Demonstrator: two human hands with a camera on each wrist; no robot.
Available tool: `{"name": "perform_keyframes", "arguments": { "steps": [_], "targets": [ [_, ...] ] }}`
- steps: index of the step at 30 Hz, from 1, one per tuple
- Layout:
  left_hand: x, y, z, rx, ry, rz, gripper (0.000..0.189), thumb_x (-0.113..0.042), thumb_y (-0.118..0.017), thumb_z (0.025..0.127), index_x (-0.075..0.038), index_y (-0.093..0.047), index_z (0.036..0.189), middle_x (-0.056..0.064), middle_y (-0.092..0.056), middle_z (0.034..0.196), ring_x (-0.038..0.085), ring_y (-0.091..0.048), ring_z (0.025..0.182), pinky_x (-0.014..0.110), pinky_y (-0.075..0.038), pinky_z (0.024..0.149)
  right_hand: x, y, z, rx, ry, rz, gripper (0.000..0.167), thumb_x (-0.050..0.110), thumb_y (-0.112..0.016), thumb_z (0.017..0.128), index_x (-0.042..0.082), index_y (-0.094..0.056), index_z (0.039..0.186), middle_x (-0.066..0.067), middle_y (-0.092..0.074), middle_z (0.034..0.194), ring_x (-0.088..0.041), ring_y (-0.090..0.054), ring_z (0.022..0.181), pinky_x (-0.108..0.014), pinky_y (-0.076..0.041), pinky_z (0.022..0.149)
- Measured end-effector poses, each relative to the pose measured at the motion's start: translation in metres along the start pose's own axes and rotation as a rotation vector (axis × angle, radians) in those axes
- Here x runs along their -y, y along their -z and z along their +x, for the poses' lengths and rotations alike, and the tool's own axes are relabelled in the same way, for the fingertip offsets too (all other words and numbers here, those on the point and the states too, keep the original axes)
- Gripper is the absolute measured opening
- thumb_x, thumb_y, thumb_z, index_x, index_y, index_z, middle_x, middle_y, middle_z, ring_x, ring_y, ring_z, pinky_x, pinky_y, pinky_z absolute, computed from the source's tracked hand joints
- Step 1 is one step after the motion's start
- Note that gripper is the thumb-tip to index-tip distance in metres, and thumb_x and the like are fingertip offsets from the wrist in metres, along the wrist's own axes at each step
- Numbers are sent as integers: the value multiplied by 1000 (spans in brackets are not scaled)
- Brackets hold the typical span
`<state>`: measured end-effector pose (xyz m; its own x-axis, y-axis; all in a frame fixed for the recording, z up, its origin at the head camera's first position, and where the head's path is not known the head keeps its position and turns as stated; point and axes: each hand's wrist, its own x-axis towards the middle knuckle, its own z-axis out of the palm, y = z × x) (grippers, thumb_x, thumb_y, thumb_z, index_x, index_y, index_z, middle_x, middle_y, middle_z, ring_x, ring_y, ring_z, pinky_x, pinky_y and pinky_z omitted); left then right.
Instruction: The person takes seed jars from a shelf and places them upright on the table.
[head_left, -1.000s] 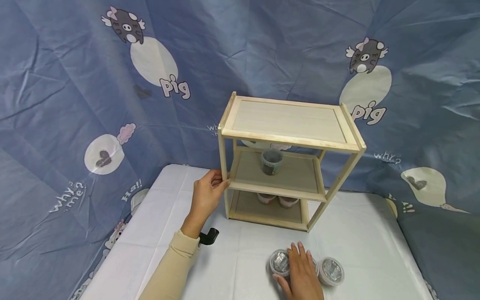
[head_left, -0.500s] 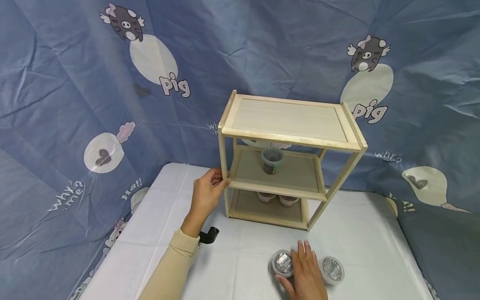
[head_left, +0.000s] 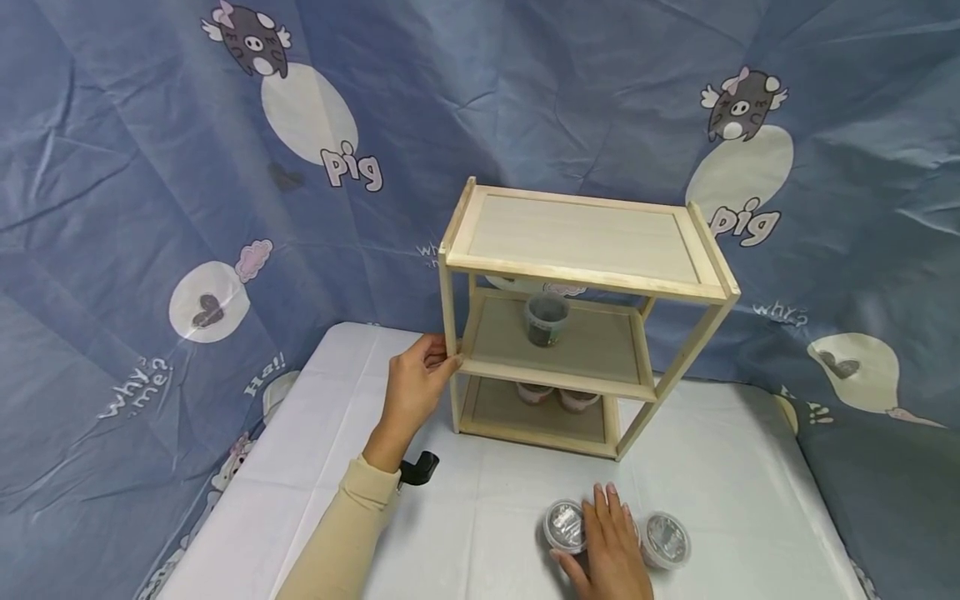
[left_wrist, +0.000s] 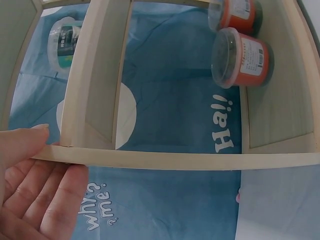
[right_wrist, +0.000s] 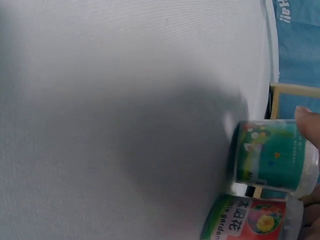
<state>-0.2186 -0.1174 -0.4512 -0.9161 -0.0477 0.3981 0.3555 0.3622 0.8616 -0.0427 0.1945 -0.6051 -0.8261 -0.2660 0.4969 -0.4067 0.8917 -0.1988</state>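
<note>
My left hand point(head_left: 414, 388) grips the front left post of a small wooden shelf rack point(head_left: 555, 377), thumb and fingers on either side of it in the left wrist view. My right hand point(head_left: 611, 546) lies with straight fingers over lidded plastic tubs on the table. The left tub point(head_left: 564, 525) is beside its thumb, and another tub point(head_left: 666, 540) stands to its right. A third is mostly hidden beneath the hand. In the right wrist view, the thumb touches the lid edge of a green-labelled tub point(right_wrist: 272, 155); next to it is a red-and-green-labelled tub point(right_wrist: 247, 220).
One clear tub point(head_left: 546, 321) stands on the middle shelf. Two orange tubs, one nearer point(left_wrist: 244, 59), are on the bottom shelf. Blue patterned cloth point(head_left: 600, 100) hangs behind the white-covered table point(head_left: 495, 517). A black wrist mount point(head_left: 420, 469) projects from my left wrist.
My right hand and the left tub shifted slightly right between the first two frames, then stayed about still. The left hand keeps its grip on the post. The head view tilts slightly.
</note>
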Motion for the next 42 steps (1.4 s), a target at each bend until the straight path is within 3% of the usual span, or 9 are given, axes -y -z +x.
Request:
{"name": "perform_keyframes", "arguments": {
  "steps": [3, 6, 10, 19, 33, 42],
  "targets": [
    [-1, 0, 1, 1, -1, 8, 23, -6, -79, 95, 1, -71, 115, 13, -76, 106, 22, -75, 98, 27, -62, 83, 1, 2, 0, 3, -1, -6, 88, 54, -86, 79, -13, -60, 130, -35, -50, 147, -45, -34, 149, -30, 5, 128],
    [-1, 1, 0, 1, 6, 19, 23, -8, -79, 95, 0, -71, 115, 13, -76, 107, 22, -75, 99, 28, -63, 83, 2, 3, 0, 1, 6, -8, 88, 49, -89, 73, -12, -61, 130, -35, -51, 146, -48, -39, 144, -30, 5, 128],
    [-1, 1, 0, 3, 17, 20, 22, -8, -78, 96, 1, -71, 115, 14, -76, 107, 24, -75, 99, 30, -63, 84, 2, 2, -1, 8, 0, 1, 89, 52, -88, 75, -11, -60, 132, -34, -52, 146, -50, -43, 140, -30, 7, 127],
    [-3, 1, 0, 16, 40, 12, 23, -7, -78, 96, 2, -70, 116, 15, -75, 109, 24, -75, 100, 30, -63, 84, 4, 0, -1, 65, -53, -5, 91, 47, -90, 73, -9, -57, 137, -32, -50, 149, -45, -36, 147, -32, 13, 126],
    [-3, 1, 0, 10, 33, 17, 24, -8, -78, 96, 1, -71, 117, 15, -75, 110, 24, -75, 101, 31, -63, 85, 6, 3, 2, 59, -68, 9, 91, 38, -92, 73, -13, -55, 138, -34, -50, 148, -49, -38, 144, -32, 11, 126],
    [-5, 0, -1, 7, 38, 12, 25, -6, -79, 95, 1, -71, 117, 15, -75, 110, 24, -75, 101, 31, -63, 85, 4, 4, 1, 25, -10, 31, 111, 40, -97, 67, -9, -42, 151, -33, -46, 152, -34, -12, 159, -35, 11, 127]
  ]
}}
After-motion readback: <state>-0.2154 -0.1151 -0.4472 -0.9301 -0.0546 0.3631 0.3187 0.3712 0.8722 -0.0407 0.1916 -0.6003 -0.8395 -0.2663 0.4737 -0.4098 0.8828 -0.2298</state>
